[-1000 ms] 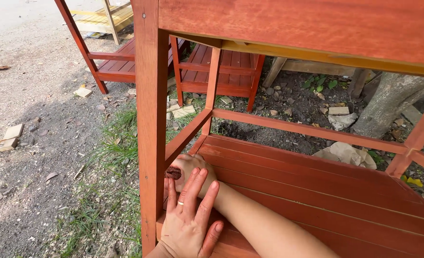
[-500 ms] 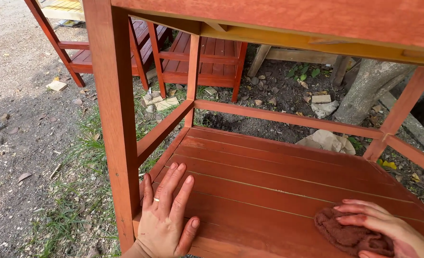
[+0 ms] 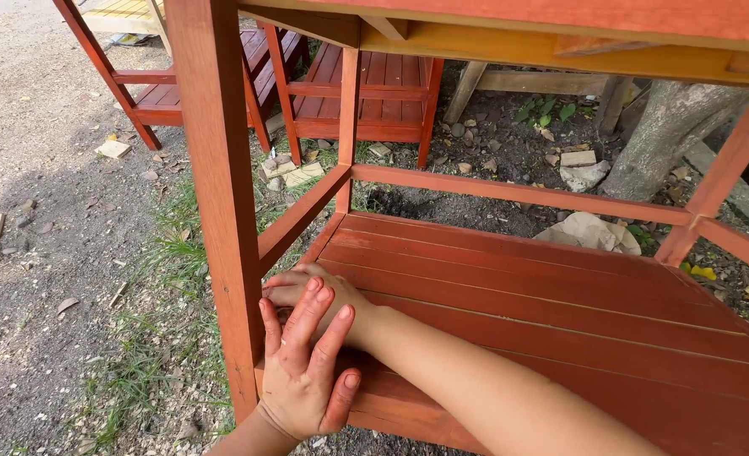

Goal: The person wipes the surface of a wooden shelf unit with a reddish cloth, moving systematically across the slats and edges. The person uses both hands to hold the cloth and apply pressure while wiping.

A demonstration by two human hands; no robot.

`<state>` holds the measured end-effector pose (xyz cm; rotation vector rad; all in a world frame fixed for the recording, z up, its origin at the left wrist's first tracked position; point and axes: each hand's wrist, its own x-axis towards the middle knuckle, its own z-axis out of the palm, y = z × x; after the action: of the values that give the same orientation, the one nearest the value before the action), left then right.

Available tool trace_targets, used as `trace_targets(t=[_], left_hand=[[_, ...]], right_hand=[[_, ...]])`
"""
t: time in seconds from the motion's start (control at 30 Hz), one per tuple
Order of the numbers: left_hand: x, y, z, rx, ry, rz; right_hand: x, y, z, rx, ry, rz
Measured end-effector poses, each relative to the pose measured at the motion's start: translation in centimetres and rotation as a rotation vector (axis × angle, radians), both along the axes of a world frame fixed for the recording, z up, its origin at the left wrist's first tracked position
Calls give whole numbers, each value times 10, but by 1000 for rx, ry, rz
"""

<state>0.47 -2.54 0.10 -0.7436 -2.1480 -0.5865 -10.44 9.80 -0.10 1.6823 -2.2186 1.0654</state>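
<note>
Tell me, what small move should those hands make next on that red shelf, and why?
Probably draw the right hand back along the slatted shelf, away from the corner post. It is tucked right into that corner, crossed under the left hand, which lies flat on the shelf's front edge, while most of the boards stretch away to the right.

We see no packages, labels, signs or screens anywhere in this view.
</note>
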Motion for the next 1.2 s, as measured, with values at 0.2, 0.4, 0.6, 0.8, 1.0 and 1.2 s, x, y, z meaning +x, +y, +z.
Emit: trace_targets(t=[0.2,0.4,0.6,0.8,1.0,1.2], left_hand=[[-4,1,5,-30,5,-8],[-2,-1,4,7,-56,-64],[-1,0,6,67,-84,-146],[-1,-2,12,87,-99,-176],[1,-12,27,152,-152,-300],[23,-80,67,-184,101,-167]], right_hand=[[54,179,6,159,-171,-67],[122,496,-24,534,9,-427],[121,442,-17,482,-221,-464],[69,137,25,85,-116,-45],[70,92,60,64,-106,-14],[95,218,57,223,-265,-106]])
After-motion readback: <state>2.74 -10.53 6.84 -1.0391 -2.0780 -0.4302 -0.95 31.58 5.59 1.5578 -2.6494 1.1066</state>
